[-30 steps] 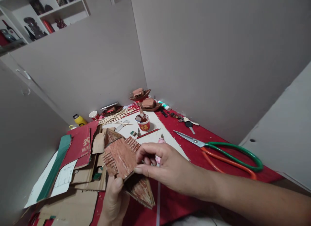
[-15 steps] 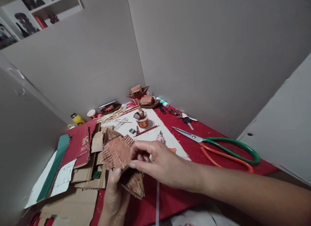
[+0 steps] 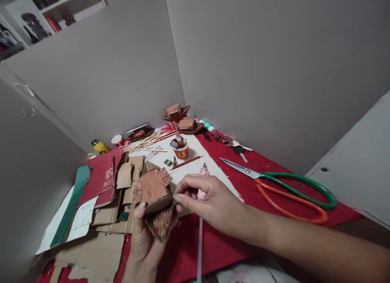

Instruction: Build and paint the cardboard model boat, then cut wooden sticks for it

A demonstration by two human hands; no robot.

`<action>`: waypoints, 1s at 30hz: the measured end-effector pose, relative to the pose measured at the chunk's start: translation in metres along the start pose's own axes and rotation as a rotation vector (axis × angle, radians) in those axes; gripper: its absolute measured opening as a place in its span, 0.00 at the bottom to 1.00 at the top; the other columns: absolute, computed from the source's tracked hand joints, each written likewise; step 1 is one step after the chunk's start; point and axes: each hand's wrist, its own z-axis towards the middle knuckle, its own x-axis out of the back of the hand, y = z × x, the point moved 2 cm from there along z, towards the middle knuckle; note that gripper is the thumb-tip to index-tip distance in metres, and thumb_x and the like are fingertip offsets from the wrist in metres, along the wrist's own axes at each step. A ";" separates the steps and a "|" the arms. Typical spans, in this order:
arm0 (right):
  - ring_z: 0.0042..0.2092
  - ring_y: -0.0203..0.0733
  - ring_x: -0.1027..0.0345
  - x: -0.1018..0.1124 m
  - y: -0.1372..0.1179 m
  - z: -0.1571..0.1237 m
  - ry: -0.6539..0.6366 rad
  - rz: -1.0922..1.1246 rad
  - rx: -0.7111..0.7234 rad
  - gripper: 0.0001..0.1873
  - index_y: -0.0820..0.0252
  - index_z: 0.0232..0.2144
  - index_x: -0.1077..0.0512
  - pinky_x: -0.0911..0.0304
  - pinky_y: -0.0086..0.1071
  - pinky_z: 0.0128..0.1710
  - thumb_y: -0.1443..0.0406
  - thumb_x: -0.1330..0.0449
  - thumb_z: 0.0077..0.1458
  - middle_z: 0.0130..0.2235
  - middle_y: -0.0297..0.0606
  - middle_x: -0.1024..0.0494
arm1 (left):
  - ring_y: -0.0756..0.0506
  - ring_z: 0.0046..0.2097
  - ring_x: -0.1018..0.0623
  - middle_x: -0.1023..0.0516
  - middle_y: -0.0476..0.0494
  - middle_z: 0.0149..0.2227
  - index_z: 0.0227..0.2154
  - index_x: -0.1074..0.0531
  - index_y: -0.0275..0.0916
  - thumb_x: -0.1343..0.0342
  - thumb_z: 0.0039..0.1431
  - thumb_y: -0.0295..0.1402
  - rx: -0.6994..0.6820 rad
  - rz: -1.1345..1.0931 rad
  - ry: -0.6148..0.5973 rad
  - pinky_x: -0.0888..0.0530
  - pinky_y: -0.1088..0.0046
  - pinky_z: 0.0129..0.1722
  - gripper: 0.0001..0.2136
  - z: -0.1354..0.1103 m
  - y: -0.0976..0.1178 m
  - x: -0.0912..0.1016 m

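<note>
A brown cardboard model boat (image 3: 152, 185) with a curved roof and ribbed side pieces is tilted in front of me. My left hand (image 3: 146, 238) grips it from below, thumb on the near left side and fingertips showing at the right. My right hand (image 3: 204, 197) is closed in a pinch beside the roof's right corner. Whether its fingertips touch the boat or hold something small, I cannot tell. Partly behind this hand lies a pink glue gun (image 3: 203, 172), and a long whitish glue stick (image 3: 200, 250) runs toward me below it.
Large scissors (image 3: 258, 175) with green and orange handles lie at right. Cardboard sheets (image 3: 100, 250) are piled at left. Farther back are a red paper cup (image 3: 182, 154) with brown-stained brushes, a pencil (image 3: 187, 162), thin sticks (image 3: 149, 140), keys (image 3: 239, 147) and finished-looking boats (image 3: 187, 124).
The boat has turned in my left hand, so its near end faces me more. My right hand has shifted from on the roof's edge to just off its right corner. The view has moved slightly.
</note>
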 end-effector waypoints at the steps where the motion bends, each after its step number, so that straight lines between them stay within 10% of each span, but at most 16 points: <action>1: 0.28 0.32 0.36 -0.002 0.001 0.000 -0.008 0.010 0.003 0.05 0.60 0.28 0.28 0.41 0.25 0.28 0.68 0.42 0.56 0.26 0.31 0.23 | 0.40 0.50 0.22 0.21 0.37 0.49 0.47 0.23 0.37 0.51 0.64 0.34 0.005 -0.004 -0.005 0.28 0.65 0.53 0.15 0.000 0.000 -0.001; 14: 0.25 0.32 0.35 -0.001 -0.005 0.003 -0.025 0.109 -0.042 0.06 0.62 0.27 0.29 0.40 0.25 0.25 0.66 0.41 0.55 0.23 0.32 0.25 | 0.40 0.48 0.21 0.20 0.37 0.47 0.46 0.22 0.37 0.47 0.62 0.35 0.026 0.015 0.040 0.25 0.65 0.49 0.14 -0.004 -0.001 -0.001; 30: 0.32 0.35 0.38 -0.008 -0.021 0.005 0.002 -0.418 0.569 0.07 0.61 0.29 0.27 0.45 0.30 0.33 0.69 0.42 0.59 0.29 0.34 0.30 | 0.46 0.37 0.18 0.16 0.47 0.36 0.34 0.18 0.43 0.34 0.48 0.33 -0.115 0.143 0.272 0.31 0.65 0.56 0.08 0.000 -0.008 -0.005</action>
